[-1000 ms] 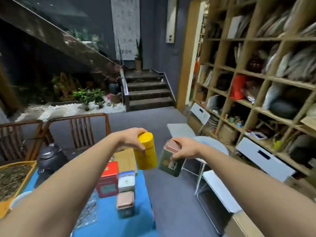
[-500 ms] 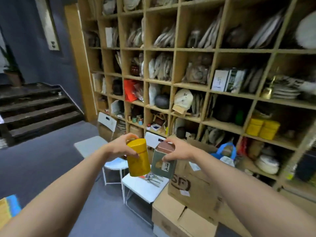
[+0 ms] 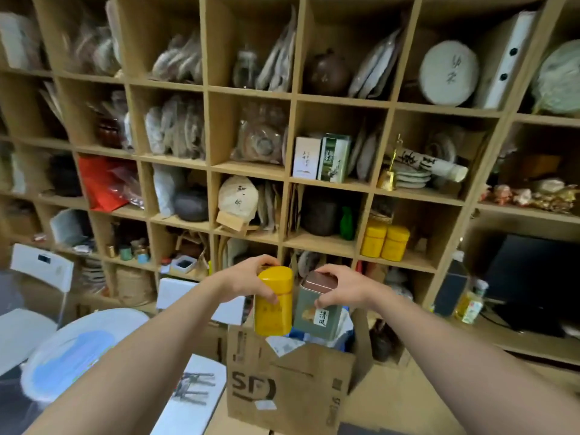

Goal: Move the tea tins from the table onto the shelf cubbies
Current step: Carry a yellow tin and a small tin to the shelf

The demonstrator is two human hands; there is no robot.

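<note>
My left hand (image 3: 251,279) grips a round yellow tea tin (image 3: 273,306) by its top. Beside it, my right hand (image 3: 340,287) holds a square green tea tin (image 3: 317,312) with a copper lid and a white label. Both tins hang upright, side by side, in front of the wooden shelf cubbies (image 3: 323,183). Two more yellow tins (image 3: 384,243) stand in a cubby to the upper right of my hands. The table is out of view.
A cardboard box (image 3: 282,381) with bags in it stands right below the tins. White folding chairs (image 3: 40,271) and a white stool (image 3: 78,346) are at the left. A dark monitor (image 3: 533,277) and an oil bottle (image 3: 470,302) sit at the right. Most cubbies are crowded.
The view has swung right from the table and stairs to face the shelf, which is now closer. Both hands still hold their tins side by side.
</note>
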